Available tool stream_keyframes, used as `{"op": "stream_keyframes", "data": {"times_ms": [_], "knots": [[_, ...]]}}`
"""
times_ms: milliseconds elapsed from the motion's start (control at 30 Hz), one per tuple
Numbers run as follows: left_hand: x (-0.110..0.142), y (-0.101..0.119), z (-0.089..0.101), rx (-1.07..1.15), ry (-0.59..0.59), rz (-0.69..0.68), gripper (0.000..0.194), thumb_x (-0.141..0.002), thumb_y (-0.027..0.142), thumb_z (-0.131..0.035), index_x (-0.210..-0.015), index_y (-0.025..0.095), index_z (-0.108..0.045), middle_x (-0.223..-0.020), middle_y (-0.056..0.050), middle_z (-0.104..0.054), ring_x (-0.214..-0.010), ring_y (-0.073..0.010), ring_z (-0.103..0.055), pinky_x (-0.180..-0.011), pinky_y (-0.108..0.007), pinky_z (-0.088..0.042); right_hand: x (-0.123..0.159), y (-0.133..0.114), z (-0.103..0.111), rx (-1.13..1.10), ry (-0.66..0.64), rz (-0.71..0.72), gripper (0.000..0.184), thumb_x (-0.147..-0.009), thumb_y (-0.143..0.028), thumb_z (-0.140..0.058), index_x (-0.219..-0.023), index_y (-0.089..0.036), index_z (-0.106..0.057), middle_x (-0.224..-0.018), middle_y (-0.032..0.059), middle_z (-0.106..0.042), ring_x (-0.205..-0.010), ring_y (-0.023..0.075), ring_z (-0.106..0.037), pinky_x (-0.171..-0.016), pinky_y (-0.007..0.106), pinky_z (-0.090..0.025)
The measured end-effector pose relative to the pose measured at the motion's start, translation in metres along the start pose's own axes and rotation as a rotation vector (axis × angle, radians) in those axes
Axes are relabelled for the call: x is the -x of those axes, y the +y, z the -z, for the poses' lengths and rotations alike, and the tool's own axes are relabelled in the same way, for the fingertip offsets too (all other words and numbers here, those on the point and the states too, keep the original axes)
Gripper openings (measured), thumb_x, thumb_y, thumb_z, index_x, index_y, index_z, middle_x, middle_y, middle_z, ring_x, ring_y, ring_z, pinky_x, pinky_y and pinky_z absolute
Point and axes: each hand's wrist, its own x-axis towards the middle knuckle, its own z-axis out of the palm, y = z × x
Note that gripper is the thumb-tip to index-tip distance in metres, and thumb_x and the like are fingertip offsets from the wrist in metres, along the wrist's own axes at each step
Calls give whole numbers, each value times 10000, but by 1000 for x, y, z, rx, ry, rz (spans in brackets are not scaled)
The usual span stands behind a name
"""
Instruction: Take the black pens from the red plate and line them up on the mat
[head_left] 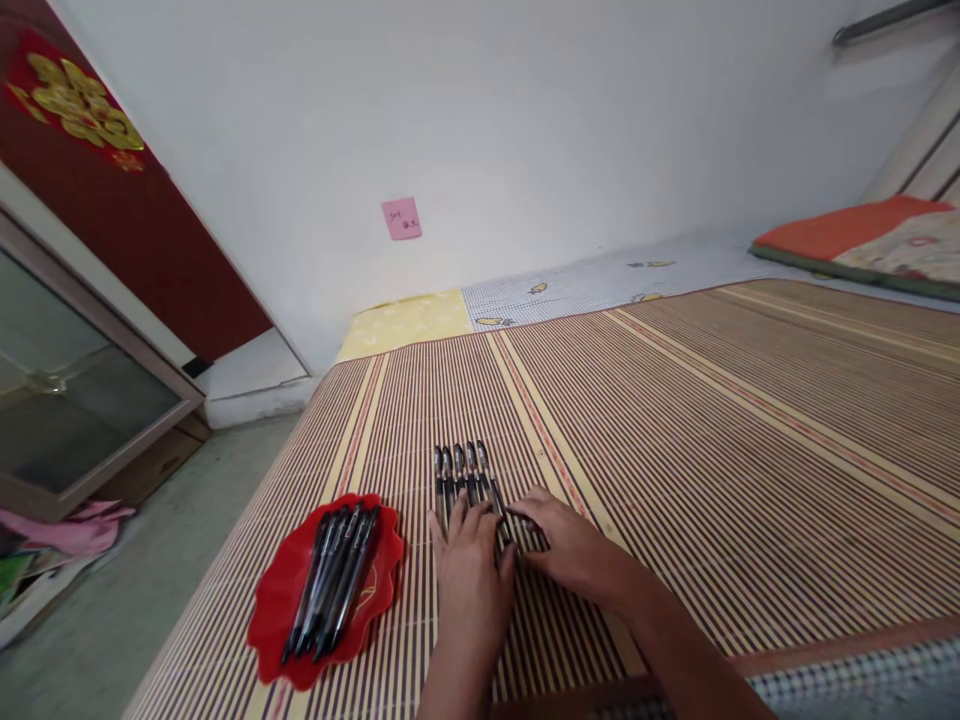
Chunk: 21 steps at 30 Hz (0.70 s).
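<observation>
Several black pens (pixel 459 462) lie side by side in a row on the striped mat, caps pointing away from me. My left hand (pixel 471 565) rests palm down over their lower parts, fingers spread, hiding the near ends. Just right of the row is my right hand (pixel 566 540), its fingers bent and its thumb apart from them. Its fingertips are beside the rightmost pen (pixel 495 495); whether they touch it I cannot tell. To the left, a red scalloped plate (pixel 274 585) bears a loose pile of similar black pens (pixel 334 580).
The striped mat (pixel 675 430) covers a bed against a white wall (pixel 525 130). A pink note (pixel 402 218) sticks to the wall. Folded orange bedding (pixel 840 232) lies at the far right. At the left are the floor (pixel 217 490) and a glass-fronted cabinet door (pixel 82 400).
</observation>
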Motion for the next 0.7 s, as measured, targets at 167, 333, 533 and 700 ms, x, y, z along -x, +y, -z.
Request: {"op": "stream_keyframes", "data": {"times_ms": [167,333,533,700], "knots": [[1,1,0,4,-2,-15,325,-874,110,-597,-1165,218,-694,-1313,-64,-685,-1411,-331,-439,-1200,-692,-131,0,3,2,20,-14,9,483,-746,-67,-629,-1210,-199,-650,-1179,77,-557,-1135,224,-553,-1010,342,-417],[1,1,0,-10,7,-17,318,-870,116,-605,-1157,220,-693,-1308,-62,-684,-1405,-328,-446,-1196,-696,-141,-1,-2,1,58,-11,1,476,-752,-57,-620,-1208,-194,-649,-1147,75,-553,-1098,224,-561,-987,341,-429],[0,-4,-4,-32,-11,-26,332,-866,113,-589,-1153,240,-696,-1298,-69,-683,-1403,-346,-444,-1171,-726,-171,-2,-3,-1,103,-4,-5,450,-812,-114,-638,-1254,-200,-632,-1193,89,-561,-1136,232,-556,-1000,336,-420],[1,-3,-3,-36,9,-10,311,-890,134,-577,-1165,227,-688,-1320,-80,-669,-1416,-345,-426,-1169,-712,-198,-2,-2,-1,93,-7,-5,462,-840,-149,-648,-1296,-216,-619,-1229,91,-562,-1148,230,-559,-994,332,-423]]}}
